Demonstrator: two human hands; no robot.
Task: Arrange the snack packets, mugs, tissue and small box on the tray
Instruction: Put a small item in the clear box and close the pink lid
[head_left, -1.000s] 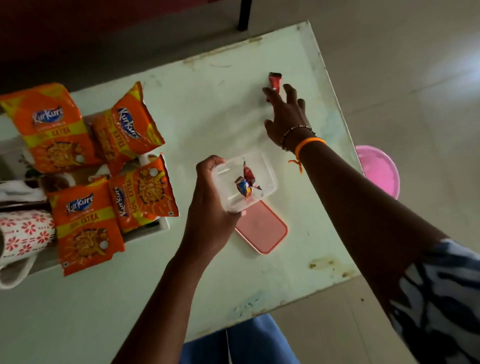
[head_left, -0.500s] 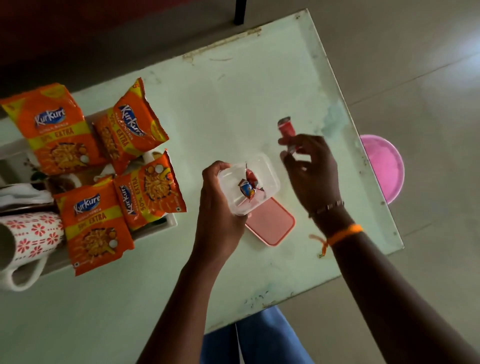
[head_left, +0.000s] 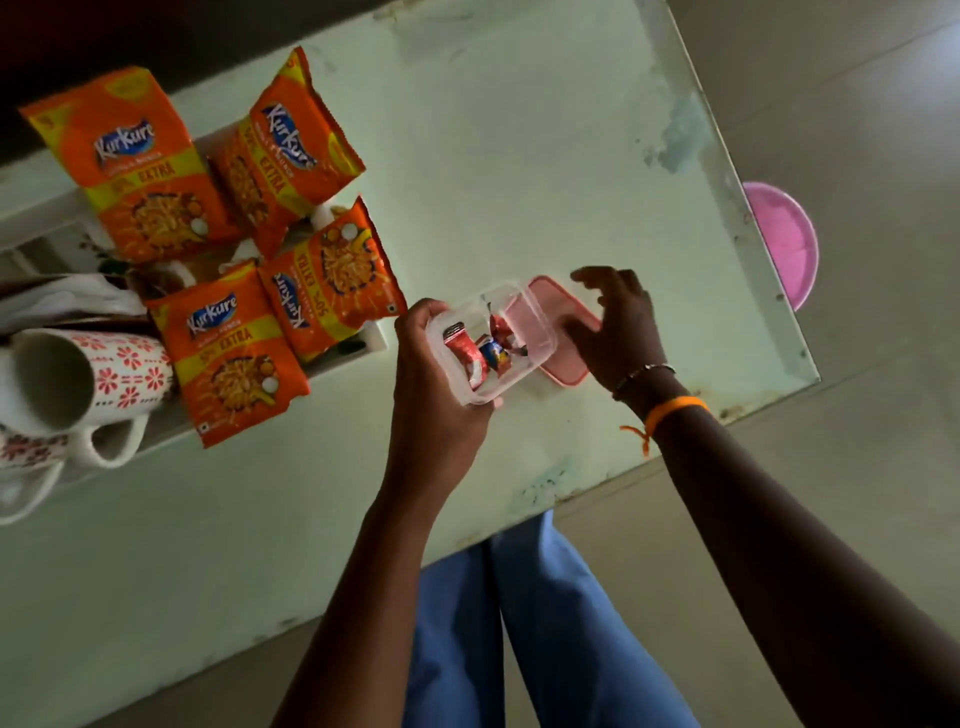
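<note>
My left hand (head_left: 436, 415) holds a small clear box (head_left: 519, 306) above the table, with red and blue wrapped candies (head_left: 467, 353) inside. Just right of it lies the box's pink lid (head_left: 563, 364). My right hand (head_left: 623, 322) hovers over the lid with its fingers spread and its thumb at the lid's near edge. Several orange snack packets (head_left: 140, 166) lie over the white tray (head_left: 371, 345) at the left. Two white mugs with red flowers (head_left: 88, 374) lie on their sides there, beside a white tissue (head_left: 67, 301).
The pale green table (head_left: 519, 156) ends close to my right hand, at a corner on the right. A pink round object (head_left: 784, 244) sits on the floor beyond that edge. My legs in blue trousers (head_left: 519, 623) are below the near edge.
My right hand brought the red candy from the far side of the table, and it now lies in the box. That hand then moved to the pink lid. The view shifted.
</note>
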